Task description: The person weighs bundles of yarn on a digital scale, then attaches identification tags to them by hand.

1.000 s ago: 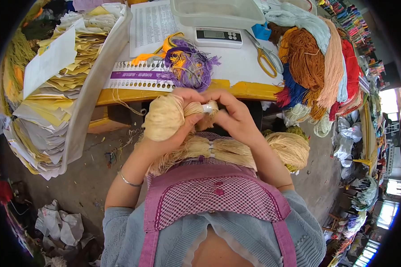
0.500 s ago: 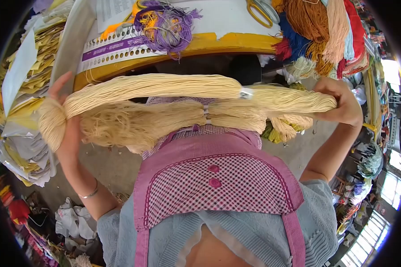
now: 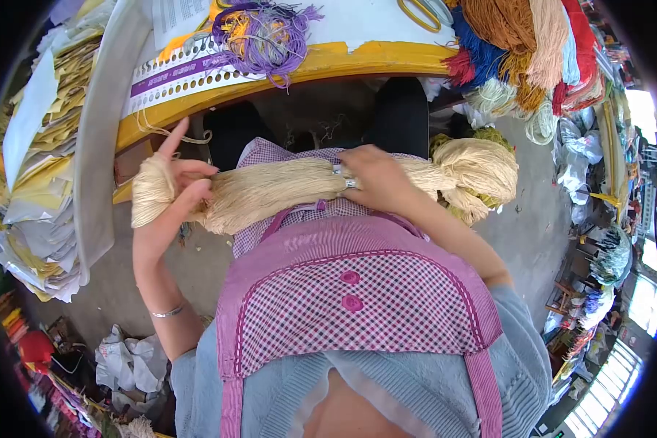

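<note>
Across my lap lies a bundle of cream yarn skeins, gathered at its middle by white bands. A looped end of cream yarn hangs round my left hand, at the bundle's left end. My left index finger points up while the other fingers curl toward the yarn. My right hand lies over the bundle beside the bands, fingers bent round it and partly hidden. To the right, the skeins end in a thick cream bunch with olive-green yarn behind it.
Ahead is a yellow-edged table bearing a purple yarn tangle, a punched card strip and gold-handled scissors. Colourful skeins drape over its right side. Stacked papers stand left; white bags lie on the floor.
The skein stretched between my hands has been lowered onto the bundle in my lap. My right hand left its right end and moved inward to the bands; my left hand moved slightly right.
</note>
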Motion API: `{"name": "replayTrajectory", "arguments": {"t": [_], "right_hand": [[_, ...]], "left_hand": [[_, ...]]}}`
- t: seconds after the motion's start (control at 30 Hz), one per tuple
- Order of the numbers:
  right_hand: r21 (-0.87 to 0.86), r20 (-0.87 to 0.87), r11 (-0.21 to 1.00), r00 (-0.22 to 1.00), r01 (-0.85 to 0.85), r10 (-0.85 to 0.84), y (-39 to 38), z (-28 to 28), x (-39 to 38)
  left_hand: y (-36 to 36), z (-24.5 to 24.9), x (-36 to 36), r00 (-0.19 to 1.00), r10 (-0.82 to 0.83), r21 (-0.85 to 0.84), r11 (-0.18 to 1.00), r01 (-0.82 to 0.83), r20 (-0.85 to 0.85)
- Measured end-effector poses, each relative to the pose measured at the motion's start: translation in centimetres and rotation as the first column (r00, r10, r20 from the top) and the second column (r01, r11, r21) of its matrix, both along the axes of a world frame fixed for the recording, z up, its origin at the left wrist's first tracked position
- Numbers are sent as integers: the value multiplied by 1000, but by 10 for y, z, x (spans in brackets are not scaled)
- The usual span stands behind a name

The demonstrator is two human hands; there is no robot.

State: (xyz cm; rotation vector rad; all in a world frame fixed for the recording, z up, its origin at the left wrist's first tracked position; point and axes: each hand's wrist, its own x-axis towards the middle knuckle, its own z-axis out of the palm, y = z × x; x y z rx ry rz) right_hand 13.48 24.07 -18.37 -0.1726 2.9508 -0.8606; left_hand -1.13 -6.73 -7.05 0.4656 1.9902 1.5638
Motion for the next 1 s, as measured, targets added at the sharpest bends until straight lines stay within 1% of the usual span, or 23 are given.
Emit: {"name": "replayTrajectory", "arguments": {"t": [0.03, 0.1, 0.17, 0.2, 0.27, 0.3, 0.33, 0.37, 0.4, 0.43, 0.47, 0.5, 0.53, 0.57, 0.6, 0.63, 0.7, 0.73, 0.8, 0.87, 0.9, 0.97, 1.0], "right_hand": [[63, 47, 996, 997, -59, 56, -8, -16, -11], [199, 375, 972, 926, -122, 39, -14, -27, -37], [259, 329, 958, 944, -119, 28, -9, -39, -60], [290, 318, 954, 948, -75, -23, -11, -31, -71], [280, 81, 960, 997, -16, -7, -7, -49, -78], [309, 2, 950, 999, -36, 37, -11, -52, -80], [313, 54, 946, 996, -82, 69, -12, -53, -78], [311, 104, 941, 989, -131, 103, -15, -54, -74], [311, 172, 939, 980, -150, 99, -18, -55, -69], [314, 157, 938, 982, -148, 102, -17, -58, -64], [317, 143, 937, 984, -148, 107, -16, -59, -60], [300, 174, 947, 983, -114, 63, -16, -47, -61], [295, 166, 948, 983, -120, 73, -14, -36, -59], [281, 155, 954, 986, -103, 61, -11, -26, -56], [266, 143, 960, 989, -83, 46, -8, -14, -52], [105, 123, 992, 991, -63, 50, -5, 1, -45], [-191, 65, 979, 995, -67, 81, -1, 43, -26], [-263, 123, 963, 987, -64, 100, 2, 69, -14], [-260, 9, 965, 1000, -23, 26, 16, 100, 12], [-433, 116, 897, 992, 89, -43, 50, 132, 39], [-389, -29, 897, 970, 210, -240, 77, 127, 70], [-479, -68, 785, 875, 393, -479, 113, 158, 105], [-531, -88, 711, 804, 461, -588, 132, 175, 121]], "left_hand": [[5, 0, 1, 1000, -2, 2, 1000, 2, -7], [11, 1, 4, 999, -43, 39, 998, 42, 16], [12, 3, 6, 999, -37, 45, 998, 37, 2], [10, 1, 5, 1000, -18, 58, 998, 18, -5], [6, 1, 3, 1000, -4, 75, 997, 5, -16], [4, 3, 3, 997, 61, 58, 997, -59, -45], [1, 5, 4, 989, 127, 41, 991, -124, -75], [0, 6, 6, 960, 255, 13, 967, -255, -117], [-6, 8, 5, 923, 359, 61, 933, -354, -136], [-13, 11, 2, 873, 462, 114, 886, -449, -155], [-17, 13, -1, 761, 610, 206, 791, -575, -220], [-24, 14, -1, 709, 668, 290, 741, -606, -226], [-31, 17, 0, 657, 721, 372, 684, -627, -221], [-32, 18, 2, 615, 754, 354, 653, -669, -230], [-31, 16, 3, 660, 720, 291, 692, -661, -213], [-30, 9, 3, 704, 683, 226, 729, -646, -194], [-23, -28, -6, 691, 719, 252, 683, -685, -70], [-22, -51, -14, 664, 747, 258, 643, -721, -5], [-27, -91, -34, 637, 771, 118, 632, -766, -3], [-17, -106, -47, 630, 770, 68, 626, -777, 106], [-18, -114, -58, 670, 703, 112, 665, -738, 240], [-30, -126, -64, 722, 505, 191, 741, -644, 472], [-44, -133, -74, 771, 261, 267, 833, -484, 582]]}}
